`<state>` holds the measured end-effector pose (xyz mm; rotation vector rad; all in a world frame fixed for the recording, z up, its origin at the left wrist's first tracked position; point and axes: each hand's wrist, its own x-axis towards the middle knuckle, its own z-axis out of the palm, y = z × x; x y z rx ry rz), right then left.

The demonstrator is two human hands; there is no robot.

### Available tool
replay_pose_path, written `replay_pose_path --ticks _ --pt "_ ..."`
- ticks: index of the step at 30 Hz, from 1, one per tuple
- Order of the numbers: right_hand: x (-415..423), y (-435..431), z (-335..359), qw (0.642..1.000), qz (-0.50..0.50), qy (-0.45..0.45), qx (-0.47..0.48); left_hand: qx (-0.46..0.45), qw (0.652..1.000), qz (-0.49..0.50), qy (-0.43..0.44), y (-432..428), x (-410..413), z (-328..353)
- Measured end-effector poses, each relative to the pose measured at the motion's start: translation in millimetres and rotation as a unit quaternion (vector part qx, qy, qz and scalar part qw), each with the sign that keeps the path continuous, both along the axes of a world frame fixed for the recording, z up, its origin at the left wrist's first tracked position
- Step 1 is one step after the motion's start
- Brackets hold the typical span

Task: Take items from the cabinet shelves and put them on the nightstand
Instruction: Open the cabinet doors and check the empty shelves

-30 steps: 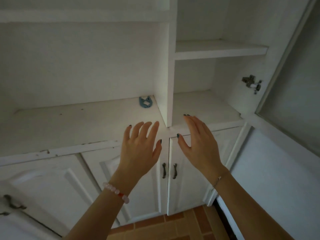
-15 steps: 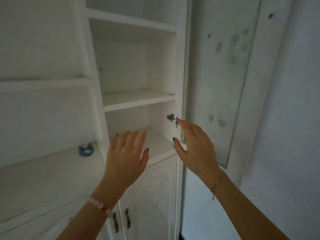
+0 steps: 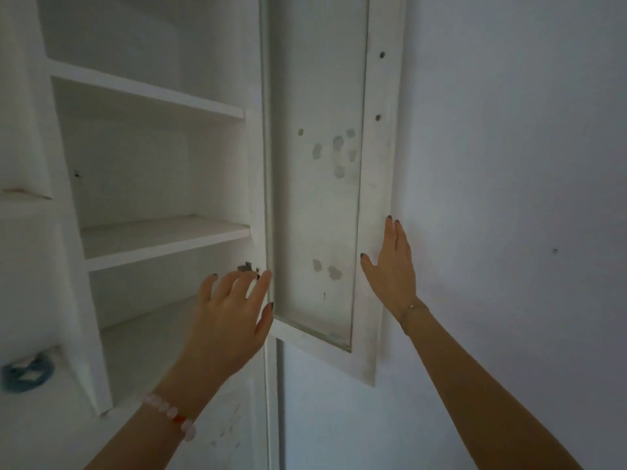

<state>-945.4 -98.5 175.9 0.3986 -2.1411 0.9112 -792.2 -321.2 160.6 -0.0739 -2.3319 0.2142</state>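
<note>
Two hands are up and neither holds anything: the left hand [image 3: 227,320] hangs with its fingers spread and its grip released, just in front of the small metal hinge [image 3: 246,267], and the right hand [image 3: 393,266] lies flat, grip likewise released, along the outer edge of the open cabinet door [image 3: 319,198], apparently touching the frame. The only item I can see to carry is a blue item [image 3: 27,372] low at the far left, on the wide lower shelf beside the divider (it is too blurred to name), while the narrow shelves [image 3: 163,239] in front of the hands look bare; the nightstand is not in view. The chief risk, I judge, is to fingers. The door stands swung right back near the wall [image 3: 509,164], so a push outward could nip the right fingertips between frame and plaster, and pulling it shut could catch the left fingers at the hinge side. A hard swing might also rattle the pane set in the door, which looks like glass. There is a lesser risk too: with both hands busy at the door, the blue item sits well apart from them and could be overlooked. Everything here is white painted wood, flat and square-edged, chalky and scuffed along the lower rail. The pane is smooth and carries pale grey blotches, perhaps old sticker residue, and two dark round holes mark the frame. A string of pale round beads [image 3: 169,413] circles the left wrist, and a thin chain [image 3: 412,307] the right.
</note>
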Motion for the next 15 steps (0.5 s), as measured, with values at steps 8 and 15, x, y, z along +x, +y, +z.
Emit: replay_pose_path --ticks 8,15 --pt "-10 -9 -4 0.978 0.066 -0.083 -0.182 0.010 1.000 0.005 -0.017 -2 9 1" --pt "-8 -14 -5 0.948 0.098 -0.079 -0.292 0.018 0.999 0.038 -0.033 -17 22 -2"
